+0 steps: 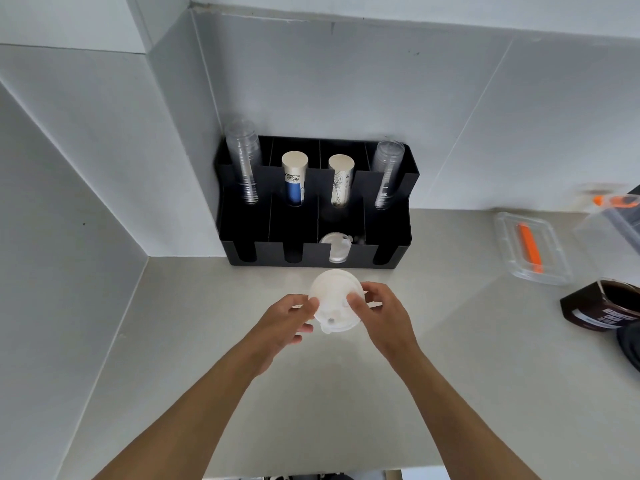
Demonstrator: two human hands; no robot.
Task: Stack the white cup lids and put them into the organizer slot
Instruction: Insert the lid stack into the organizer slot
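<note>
A stack of white cup lids (334,299) is held just above the counter, in front of the black organizer (242,220). My left hand (287,318) grips the stack's left edge and my right hand (382,311) grips its right edge. More white lids (336,249) lie in the organizer's third front slot from the left. The other front slots look dark and their contents cannot be made out.
The organizer's back row holds two stacks of clear cups (244,161) and two stacks of paper cups (294,178). On the right of the beige counter (450,375) lie a clear plastic box (533,252) with an orange item and a dark brown container (602,304). Walls close in at left and behind.
</note>
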